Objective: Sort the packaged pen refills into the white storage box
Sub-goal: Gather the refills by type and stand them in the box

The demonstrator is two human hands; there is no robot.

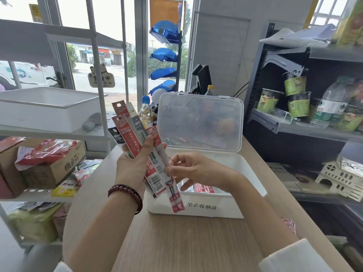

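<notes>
The left hand (134, 165) grips a fan of red and grey packaged pen refills (127, 130); the palm hides their lower ends. The right hand (188, 169) pinches one long red-and-white refill pack (173, 193) at the near left edge of the white plastic storage box (206, 211). The box's clear lid (200, 122) stands open. The wrist mostly covers the packs inside.

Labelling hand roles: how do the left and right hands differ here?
The left hand grips a fanned bunch of refill packs; the right hand pinches one red pack at that bunch's edge. The left hand's wrist wears a bead bracelet; the right hand's wrist is bare. Both are raised by the open white storage box.
</notes>
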